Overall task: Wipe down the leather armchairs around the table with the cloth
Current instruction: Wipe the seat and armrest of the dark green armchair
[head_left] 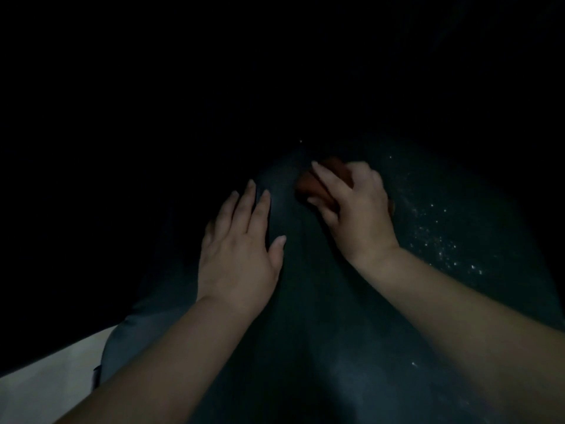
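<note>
The scene is very dark. A dark leather armchair (330,301) fills the lower middle of the view, its surface faintly lit. My right hand (357,209) grips a bunched reddish-brown cloth (308,185) and holds it against the leather, near a fold in the chair. My left hand (238,240) lies flat on the leather just left of the cloth, fingers straight and spread. Small bright specks (440,234) dot the leather to the right of my right hand.
A pale surface (46,384) shows at the lower left, beside the chair's edge. Everything above and to the left of my hands is black, with nothing distinguishable.
</note>
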Available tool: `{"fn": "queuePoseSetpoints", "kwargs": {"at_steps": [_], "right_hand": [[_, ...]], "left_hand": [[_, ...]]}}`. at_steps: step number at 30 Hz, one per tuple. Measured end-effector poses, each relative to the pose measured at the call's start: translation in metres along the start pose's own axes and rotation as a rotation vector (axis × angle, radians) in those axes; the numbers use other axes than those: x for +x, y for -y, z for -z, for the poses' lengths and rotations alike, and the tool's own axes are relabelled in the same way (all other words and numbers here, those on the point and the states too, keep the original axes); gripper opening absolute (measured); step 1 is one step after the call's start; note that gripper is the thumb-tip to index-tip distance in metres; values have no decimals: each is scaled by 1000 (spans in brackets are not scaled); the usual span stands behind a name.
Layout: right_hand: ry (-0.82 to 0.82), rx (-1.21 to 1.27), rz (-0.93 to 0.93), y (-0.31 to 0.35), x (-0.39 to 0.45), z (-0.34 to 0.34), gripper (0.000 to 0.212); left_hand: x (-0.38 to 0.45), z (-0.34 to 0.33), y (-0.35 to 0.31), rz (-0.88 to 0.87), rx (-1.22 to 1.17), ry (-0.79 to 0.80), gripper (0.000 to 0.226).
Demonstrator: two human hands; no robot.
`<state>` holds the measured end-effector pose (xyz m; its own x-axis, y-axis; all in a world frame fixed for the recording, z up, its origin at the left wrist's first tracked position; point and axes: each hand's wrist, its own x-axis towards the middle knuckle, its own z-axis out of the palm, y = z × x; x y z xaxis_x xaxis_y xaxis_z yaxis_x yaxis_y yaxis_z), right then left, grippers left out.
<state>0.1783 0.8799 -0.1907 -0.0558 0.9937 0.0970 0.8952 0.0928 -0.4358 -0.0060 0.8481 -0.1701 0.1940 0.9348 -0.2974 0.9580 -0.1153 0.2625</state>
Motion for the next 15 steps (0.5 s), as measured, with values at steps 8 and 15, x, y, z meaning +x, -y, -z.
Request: {"fn": "queuePoseSetpoints", "kwargs": {"at_steps": [8, 15], "right_hand": [[-8, -3, -224, 9, 77, -15, 44], [-5, -44, -53, -7, 18, 1, 46]], "left_hand": [[2, -1, -1, 9, 13, 18, 69], [2, 3, -2, 12, -16, 31, 70]]}}
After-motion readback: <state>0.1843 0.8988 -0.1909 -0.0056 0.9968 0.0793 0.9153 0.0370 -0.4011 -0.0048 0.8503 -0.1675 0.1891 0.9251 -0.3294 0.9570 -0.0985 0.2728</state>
